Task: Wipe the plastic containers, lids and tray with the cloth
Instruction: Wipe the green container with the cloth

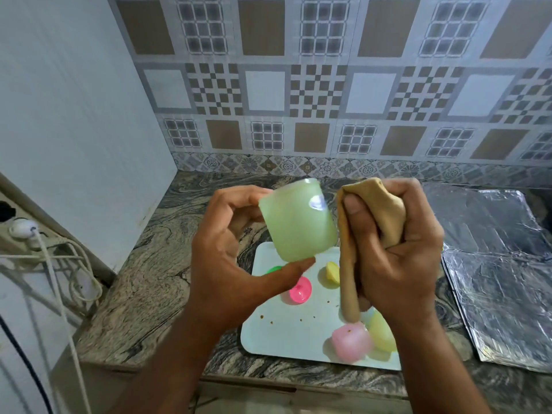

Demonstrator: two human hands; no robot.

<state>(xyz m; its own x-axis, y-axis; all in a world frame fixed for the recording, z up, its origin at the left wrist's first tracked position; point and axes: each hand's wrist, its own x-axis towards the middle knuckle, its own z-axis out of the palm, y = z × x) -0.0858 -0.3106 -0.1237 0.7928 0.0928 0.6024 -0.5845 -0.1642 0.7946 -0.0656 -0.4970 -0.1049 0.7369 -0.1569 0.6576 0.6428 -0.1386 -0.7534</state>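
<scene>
The left hand [236, 258] holds a pale green, translucent container [295, 222] tilted above the white tray [286, 333], pinched between thumb below and curled fingers behind. Just beside it, the right hand [394, 249] clenches a bunched tan cloth [379, 210] (one tail hangs past the fingers).

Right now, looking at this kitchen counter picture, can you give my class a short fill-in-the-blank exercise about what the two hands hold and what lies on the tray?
1. The left hand holds a pale ____ container above the tray.
2. The right hand grips a bunched tan ____.
3. A bright pink lid lies on the white ____.
4. Shiny ____ covers the counter at the right.

Missing words: green; cloth; tray; foil
</scene>
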